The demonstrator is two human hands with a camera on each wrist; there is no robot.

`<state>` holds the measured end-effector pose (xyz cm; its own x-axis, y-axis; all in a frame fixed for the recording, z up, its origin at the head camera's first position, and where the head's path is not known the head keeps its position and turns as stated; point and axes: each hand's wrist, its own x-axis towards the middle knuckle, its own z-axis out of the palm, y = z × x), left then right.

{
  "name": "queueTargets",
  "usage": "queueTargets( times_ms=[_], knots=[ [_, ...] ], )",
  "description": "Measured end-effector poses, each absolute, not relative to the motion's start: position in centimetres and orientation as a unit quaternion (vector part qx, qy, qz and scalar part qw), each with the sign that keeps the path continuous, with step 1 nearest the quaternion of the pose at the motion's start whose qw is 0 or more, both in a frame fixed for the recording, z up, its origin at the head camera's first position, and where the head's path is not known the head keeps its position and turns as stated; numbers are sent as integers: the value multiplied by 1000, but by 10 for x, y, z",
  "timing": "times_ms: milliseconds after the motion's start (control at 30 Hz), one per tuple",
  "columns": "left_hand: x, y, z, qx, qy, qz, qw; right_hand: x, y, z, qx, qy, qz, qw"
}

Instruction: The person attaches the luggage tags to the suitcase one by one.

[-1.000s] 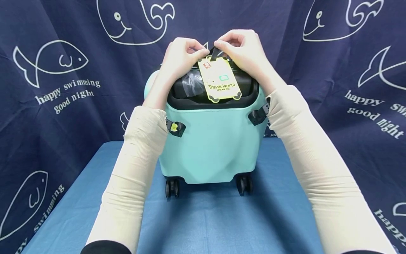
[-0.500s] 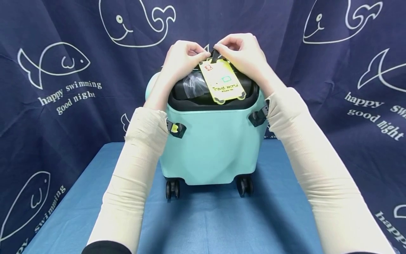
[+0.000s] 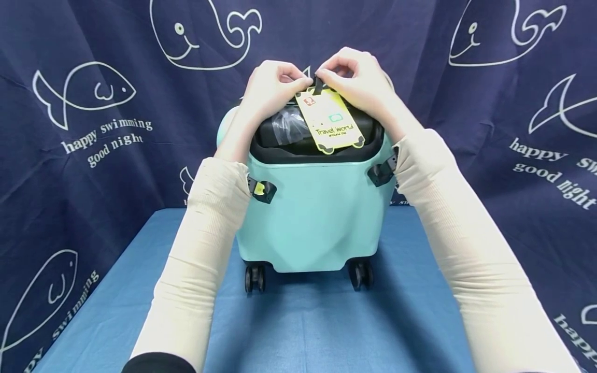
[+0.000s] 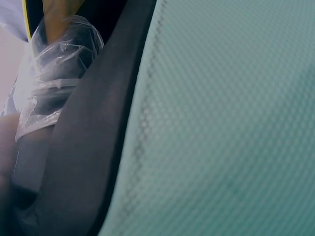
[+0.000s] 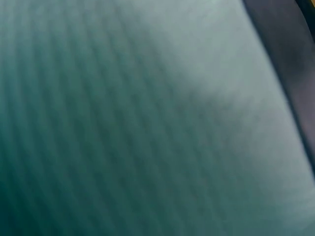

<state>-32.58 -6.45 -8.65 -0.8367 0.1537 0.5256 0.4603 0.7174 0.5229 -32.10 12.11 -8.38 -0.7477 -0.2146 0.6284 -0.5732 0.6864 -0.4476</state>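
Observation:
A mint-green suitcase (image 3: pixel 312 217) stands upright on its wheels, its black recessed top (image 3: pixel 298 155) facing up. Over that top hangs a yellow luggage tag (image 3: pixel 330 122) printed "Travel World", tilted with its lower end to the right. My left hand (image 3: pixel 272 88) pinches the tag's black strap (image 3: pixel 318 85) from the left with thumb and fingertips. From the right, my right hand (image 3: pixel 361 80) pinches the same strap close by; the strap's ends are mostly hidden by the fingers. In the left wrist view, clear plastic wrap (image 4: pixel 64 59) covers part of the black handle.
The suitcase rests on a blue cloth-covered table (image 3: pixel 298 331). Dark blue curtains (image 3: pixel 373 26) with white whale and fish drawings hang behind and at both sides. The right wrist view shows mostly the blurred ribbed green shell (image 5: pixel 123 123).
The luggage tag's lower end has swung a little to the right. Both hands keep their pinch on the strap and have shifted slightly; the whole view has drifted a little too.

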Motion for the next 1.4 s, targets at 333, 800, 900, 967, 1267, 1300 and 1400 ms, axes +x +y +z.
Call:
queueTargets(
  times_ms=[333,800,900,967,1267,1300,1400],
  knots=[
    [-327,-66,-87,-180,-894,-342,226,-322,120,-84,242,-870,332,273],
    [-326,-64,-89,-205,-876,-384,207,-321,123,-85,242,-869,355,246],
    [-326,-66,-89,-204,-875,-387,207,-321,123,-85,246,-866,361,243],
    [-326,-65,-89,-204,-875,-387,206,-322,124,-85,243,-868,359,240],
    [-326,-65,-88,-200,-881,-374,208,-321,123,-84,228,-876,353,237],
    [-326,-65,-88,-200,-882,-373,208,-322,122,-84,232,-874,355,239],
    [-327,-66,-89,-200,-882,-375,206,-324,120,-85,244,-869,352,247]
  ],
)
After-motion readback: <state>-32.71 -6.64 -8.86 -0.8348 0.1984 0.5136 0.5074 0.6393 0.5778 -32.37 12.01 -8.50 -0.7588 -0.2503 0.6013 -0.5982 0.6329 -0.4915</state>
